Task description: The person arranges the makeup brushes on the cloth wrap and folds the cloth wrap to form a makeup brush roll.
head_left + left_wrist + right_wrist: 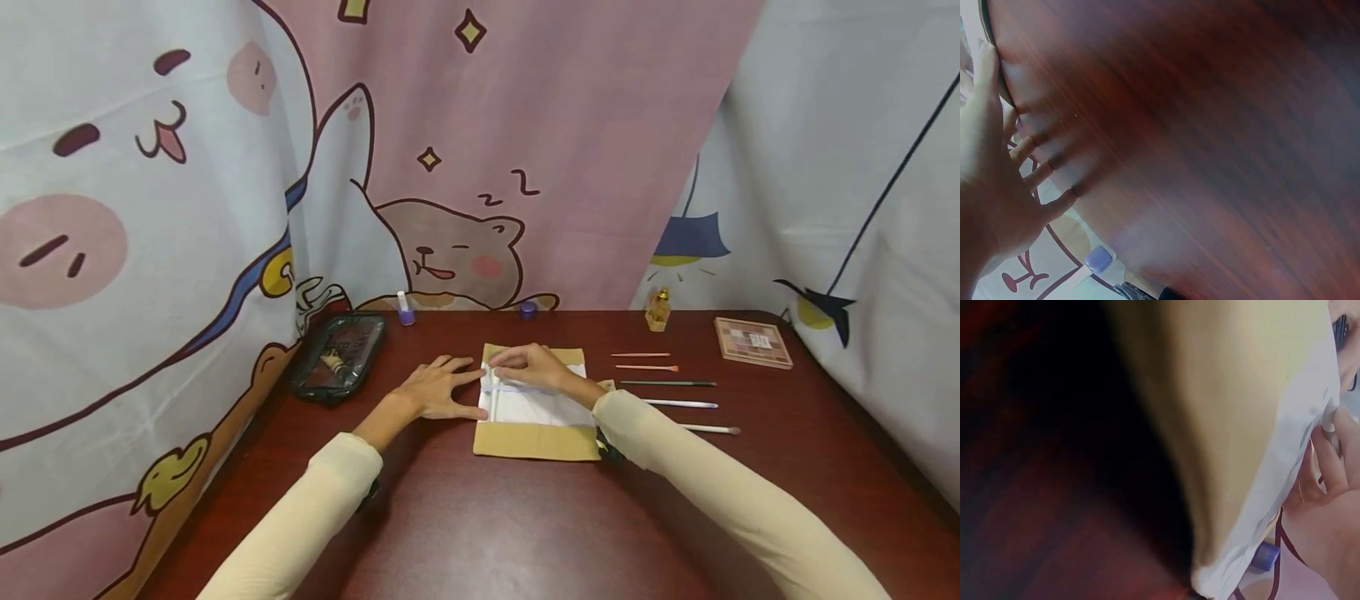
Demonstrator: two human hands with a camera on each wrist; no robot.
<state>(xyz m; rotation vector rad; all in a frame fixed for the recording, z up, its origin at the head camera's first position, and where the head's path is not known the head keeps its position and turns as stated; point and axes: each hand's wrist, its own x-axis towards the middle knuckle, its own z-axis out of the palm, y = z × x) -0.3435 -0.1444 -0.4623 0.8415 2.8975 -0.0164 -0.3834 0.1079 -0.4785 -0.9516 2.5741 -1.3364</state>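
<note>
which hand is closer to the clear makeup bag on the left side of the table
Left. The left hand rests flat on the table just right of the clear makeup bag. The right hand lies farther right, on the white pouch over the tan cloth.

On the table [480, 533] lie 5 slim brushes in a column at 3 o'clock of the tan roll: 2 pink-handled brushes [641, 355], 1 dark green brush [667, 383] and 2 white-handled brushes [678, 404]. There is 1 tan roll [534, 440] with 1 white liner [540, 407]. At 9 o'clock sits 1 clear pouch [337, 357]. Toward 12 o'clock stand 1 white tube with a purple cap [405, 309], 1 small purple jar [528, 310] and 1 amber bottle [657, 309]. At 2 o'clock lies 1 eyeshadow palette [752, 342]. 2 hands show: 1 left hand [438, 387], 1 right hand [534, 367].
</note>
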